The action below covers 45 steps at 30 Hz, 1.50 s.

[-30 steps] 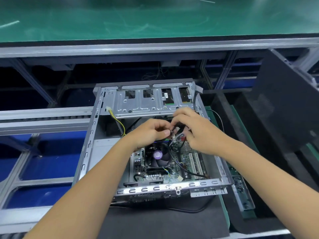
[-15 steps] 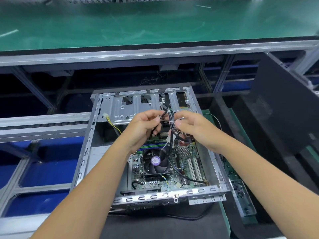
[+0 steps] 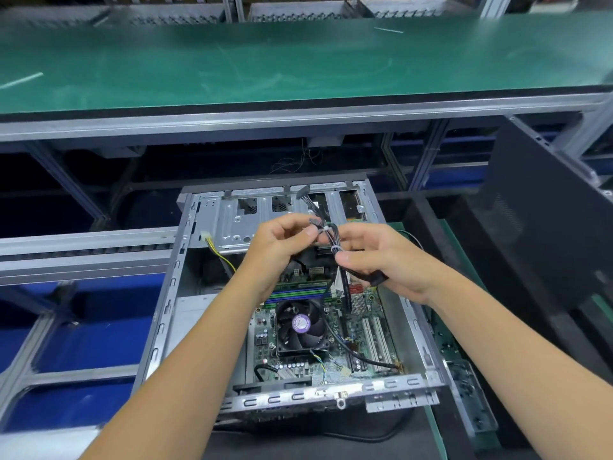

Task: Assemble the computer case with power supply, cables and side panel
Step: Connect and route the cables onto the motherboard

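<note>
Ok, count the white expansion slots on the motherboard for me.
2. Both white slots run side by side on the motherboard's right part, right of the fan, below the right hand. The hands and cables may hide others.

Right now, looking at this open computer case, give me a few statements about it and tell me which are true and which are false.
1. Both hands hold the black cable bundle above the case. True.
2. The side panel is already fitted on the case. False: it stands apart at the right, and the case is open.
3. The cooler fan has a purple centre label. True.
4. The left hand rests on the green bench. False: it pinches the cables, as the right hand does.
</note>
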Tool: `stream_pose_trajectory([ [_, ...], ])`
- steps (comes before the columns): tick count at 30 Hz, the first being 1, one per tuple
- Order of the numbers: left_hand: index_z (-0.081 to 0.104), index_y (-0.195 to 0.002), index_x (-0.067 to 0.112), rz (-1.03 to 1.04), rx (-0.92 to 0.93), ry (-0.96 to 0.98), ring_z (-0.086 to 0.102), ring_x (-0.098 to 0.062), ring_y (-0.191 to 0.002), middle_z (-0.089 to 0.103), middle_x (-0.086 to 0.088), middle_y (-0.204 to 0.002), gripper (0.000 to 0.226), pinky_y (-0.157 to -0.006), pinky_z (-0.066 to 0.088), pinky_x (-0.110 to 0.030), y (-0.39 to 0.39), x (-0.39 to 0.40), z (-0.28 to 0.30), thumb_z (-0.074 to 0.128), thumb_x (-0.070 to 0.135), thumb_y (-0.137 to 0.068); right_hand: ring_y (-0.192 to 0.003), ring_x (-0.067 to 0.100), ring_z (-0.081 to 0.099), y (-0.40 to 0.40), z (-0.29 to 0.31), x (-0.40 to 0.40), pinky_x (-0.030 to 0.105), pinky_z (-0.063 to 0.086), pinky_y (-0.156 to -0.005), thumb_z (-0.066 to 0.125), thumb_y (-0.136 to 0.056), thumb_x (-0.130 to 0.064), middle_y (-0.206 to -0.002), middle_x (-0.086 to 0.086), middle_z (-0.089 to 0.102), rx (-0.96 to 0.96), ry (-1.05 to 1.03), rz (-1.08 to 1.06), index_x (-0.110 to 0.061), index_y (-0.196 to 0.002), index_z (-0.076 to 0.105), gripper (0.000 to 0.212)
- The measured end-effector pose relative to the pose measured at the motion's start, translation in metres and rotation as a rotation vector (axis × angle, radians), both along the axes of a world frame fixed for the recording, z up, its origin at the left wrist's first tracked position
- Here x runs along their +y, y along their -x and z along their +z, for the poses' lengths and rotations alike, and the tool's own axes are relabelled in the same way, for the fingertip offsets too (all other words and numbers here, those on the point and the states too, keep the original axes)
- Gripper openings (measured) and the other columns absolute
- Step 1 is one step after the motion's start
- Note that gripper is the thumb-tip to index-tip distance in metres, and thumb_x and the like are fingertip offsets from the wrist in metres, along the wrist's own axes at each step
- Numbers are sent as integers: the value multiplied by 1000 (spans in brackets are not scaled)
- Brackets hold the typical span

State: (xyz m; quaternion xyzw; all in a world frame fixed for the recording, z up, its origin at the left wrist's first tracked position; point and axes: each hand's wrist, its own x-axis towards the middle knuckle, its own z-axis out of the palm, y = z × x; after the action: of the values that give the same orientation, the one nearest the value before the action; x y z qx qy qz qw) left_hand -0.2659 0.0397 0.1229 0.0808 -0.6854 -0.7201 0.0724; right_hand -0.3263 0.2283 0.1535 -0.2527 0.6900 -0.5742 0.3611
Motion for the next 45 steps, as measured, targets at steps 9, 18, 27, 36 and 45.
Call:
stream_pose_trajectory([
  [9, 66, -85, 17, 71, 136, 204, 58, -12, -69, 66, 3, -71, 9, -65, 49, -29, -1, 4, 7, 69, 8, -85, -83, 23, 53, -5, -8, -4, 25, 40, -73, 58, -96, -2, -88, 21, 65, -53, 38, -84, -3, -121, 63, 25],
  [18, 59, -87, 11, 92, 139, -70, 60, -12, -64, 65, 4, -70, 21, -66, 52, -22, -6, 10, 0, 51, -8, -93, -58, 7, 54, -13, -19, -12, 17, 44, -52, 60, -94, -1, -98, 8, 65, -162, 36, -212, -13, -98, 56, 14],
  [27, 59, -91, 7, 15, 149, -228, 59, -12, -56, 65, 0, -63, 15, -61, 51, -21, -9, 15, 3, 62, -5, -82, -69, 2, 53, -10, 0, -18, 14, 43, -65, 70, -92, -28, -89, -10, 60, 253, 58, -205, -31, -100, 65, 10],
  [36, 68, -88, 10, -9, 112, -234, 58, -6, -63, 67, 4, -69, 19, -61, 49, -17, -16, 22, -8, 70, 6, -69, -70, 13, 60, -15, -10, -22, 24, 53, -73, 56, -96, 5, -80, 2, 64, 37, 132, -273, -10, -90, 61, 17],
  [45, 69, -87, 12, -20, 83, -200, 57, -17, -79, 66, -7, -83, 21, -73, 51, -21, -14, 21, -10, 75, 10, -67, -66, 18, 64, -12, -16, -21, 25, 55, -66, 59, -92, 8, -74, 7, 67, -198, 197, -324, 0, -94, 60, 8],
])
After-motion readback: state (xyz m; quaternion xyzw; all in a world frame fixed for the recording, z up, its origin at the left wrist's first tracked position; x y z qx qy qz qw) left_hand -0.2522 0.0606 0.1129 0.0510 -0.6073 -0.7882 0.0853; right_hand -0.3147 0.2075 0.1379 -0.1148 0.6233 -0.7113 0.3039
